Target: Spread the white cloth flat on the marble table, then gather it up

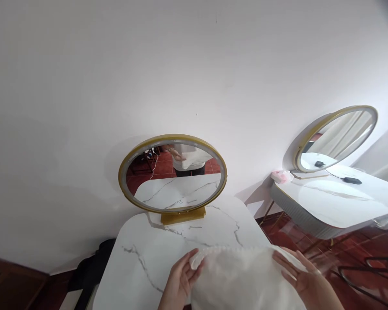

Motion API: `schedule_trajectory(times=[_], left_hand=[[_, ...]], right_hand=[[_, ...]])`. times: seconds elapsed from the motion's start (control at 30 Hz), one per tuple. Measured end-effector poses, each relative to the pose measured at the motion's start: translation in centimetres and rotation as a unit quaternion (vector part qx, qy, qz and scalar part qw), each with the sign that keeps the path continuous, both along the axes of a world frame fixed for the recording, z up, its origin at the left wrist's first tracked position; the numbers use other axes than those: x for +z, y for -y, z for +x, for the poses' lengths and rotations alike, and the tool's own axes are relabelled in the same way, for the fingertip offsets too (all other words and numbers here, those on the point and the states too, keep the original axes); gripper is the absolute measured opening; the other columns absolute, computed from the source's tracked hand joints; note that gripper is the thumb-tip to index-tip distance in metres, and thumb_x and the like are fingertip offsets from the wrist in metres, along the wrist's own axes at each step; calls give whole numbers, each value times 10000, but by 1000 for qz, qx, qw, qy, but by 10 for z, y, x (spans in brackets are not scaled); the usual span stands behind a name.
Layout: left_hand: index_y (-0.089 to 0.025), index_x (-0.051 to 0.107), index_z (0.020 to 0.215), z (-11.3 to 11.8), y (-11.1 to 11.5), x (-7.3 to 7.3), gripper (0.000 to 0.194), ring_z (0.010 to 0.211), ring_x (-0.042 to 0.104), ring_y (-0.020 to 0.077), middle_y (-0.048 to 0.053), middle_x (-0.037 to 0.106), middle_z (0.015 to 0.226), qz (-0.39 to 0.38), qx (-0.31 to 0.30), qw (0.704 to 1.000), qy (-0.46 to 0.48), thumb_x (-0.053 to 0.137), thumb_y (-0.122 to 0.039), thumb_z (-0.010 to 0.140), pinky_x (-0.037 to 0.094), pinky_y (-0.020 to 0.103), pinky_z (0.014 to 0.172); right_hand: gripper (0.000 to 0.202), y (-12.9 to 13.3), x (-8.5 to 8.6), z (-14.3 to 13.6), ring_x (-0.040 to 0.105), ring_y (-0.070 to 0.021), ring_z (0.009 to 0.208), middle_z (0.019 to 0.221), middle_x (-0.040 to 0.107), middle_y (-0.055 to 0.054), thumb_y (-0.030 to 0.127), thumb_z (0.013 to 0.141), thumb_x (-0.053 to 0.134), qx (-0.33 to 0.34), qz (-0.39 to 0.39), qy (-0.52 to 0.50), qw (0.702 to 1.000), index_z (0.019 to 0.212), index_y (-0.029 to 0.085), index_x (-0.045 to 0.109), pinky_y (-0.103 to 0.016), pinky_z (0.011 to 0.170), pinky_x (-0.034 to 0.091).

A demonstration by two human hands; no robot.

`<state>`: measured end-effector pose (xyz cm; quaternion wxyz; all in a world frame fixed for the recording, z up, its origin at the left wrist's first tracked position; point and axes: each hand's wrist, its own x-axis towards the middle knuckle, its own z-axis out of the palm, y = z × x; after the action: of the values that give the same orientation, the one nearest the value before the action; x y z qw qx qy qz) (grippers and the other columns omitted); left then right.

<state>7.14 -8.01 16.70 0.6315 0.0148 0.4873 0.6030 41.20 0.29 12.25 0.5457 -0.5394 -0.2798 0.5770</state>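
A thin white cloth with a finely bumpy top edge spreads between my two hands at the bottom of the view, over the front of a white marbled tabletop. My left hand grips its left corner, the fingers curled round the fabric. At the other corner, my right hand holds the cloth between thumb and fingers; some of the fingers are partly covered by the sheer material. The lower part of the cloth runs out of the frame.
A gold-framed oval mirror stands on the table's back part, against the wall. To the right is a second marbled table with another mirror, a pink-and-white packet and a black object on a cord. A dark item lies at left.
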Motion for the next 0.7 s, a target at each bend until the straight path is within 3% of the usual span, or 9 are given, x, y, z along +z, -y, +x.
schedule_trajectory(times=[0.13,0.33,0.53,0.7], left_hand=[[-149,685,894,13,-40,-35,121,981,676,255,105,700,1010,-33,18,999,36,649,-183,783,557,298,854],[-111,636,896,13,-112,-93,125,877,702,211,112,699,831,-82,38,995,50,538,-170,845,551,242,723],[-92,585,1008,-5,-174,-112,211,827,699,169,143,695,907,-102,38,994,15,446,-189,883,524,212,650],[-100,550,1114,-14,-205,-124,293,877,692,191,174,672,1030,-96,14,992,-75,393,-243,911,531,262,699]], right_hand=[[441,-63,-22,-16,667,-348,946,952,720,-139,477,541,726,55,-72,-114,989,902,240,632,-467,747,542],[388,-150,-60,-49,706,-243,814,818,730,-113,348,748,537,110,-129,-112,979,1102,207,465,-406,809,531],[431,-214,-77,-76,709,-203,784,858,728,-140,278,865,414,153,-155,-45,975,1275,149,373,-361,821,524],[455,-251,-94,-90,705,-203,826,948,716,-175,311,885,391,185,-142,6,972,1308,141,381,-368,819,524]])
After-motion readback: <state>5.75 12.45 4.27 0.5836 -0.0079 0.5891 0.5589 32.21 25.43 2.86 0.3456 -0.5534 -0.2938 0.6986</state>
